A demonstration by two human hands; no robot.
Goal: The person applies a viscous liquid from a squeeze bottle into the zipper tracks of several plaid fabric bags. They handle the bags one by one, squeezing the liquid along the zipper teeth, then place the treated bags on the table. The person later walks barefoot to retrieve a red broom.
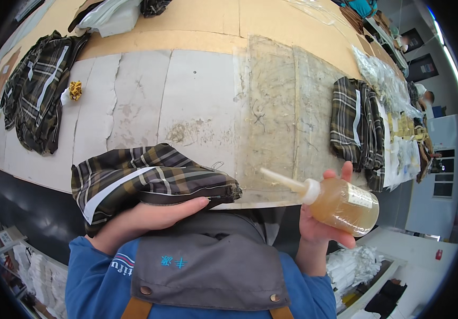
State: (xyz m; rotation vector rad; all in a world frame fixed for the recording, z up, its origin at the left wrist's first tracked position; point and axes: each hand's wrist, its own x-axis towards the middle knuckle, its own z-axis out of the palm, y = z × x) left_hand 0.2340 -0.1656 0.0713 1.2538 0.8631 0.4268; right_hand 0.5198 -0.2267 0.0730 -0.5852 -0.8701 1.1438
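My left hand point(173, 213) holds a folded plaid fabric piece point(133, 171) at the table's near edge, thumb on a zipper point(213, 197) and the other fingers hidden underneath. A white strip point(113, 191) runs along the fabric. In my right hand point(320, 227) is a clear plastic squeeze bottle point(346, 205) of amber liquid, tilted with its long nozzle point(280, 179) pointing left, towards the fabric but apart from it. The bottle bears a label with writing.
Plaid pieces lie on the worktable point(197, 95) in a left pile point(39, 91) and a right stack point(346, 119). A crumpled yellow item point(75, 91) sits near the left pile. Clear plastic bags point(388, 79) lie at the far right. A person point(426, 97) is in the right background.
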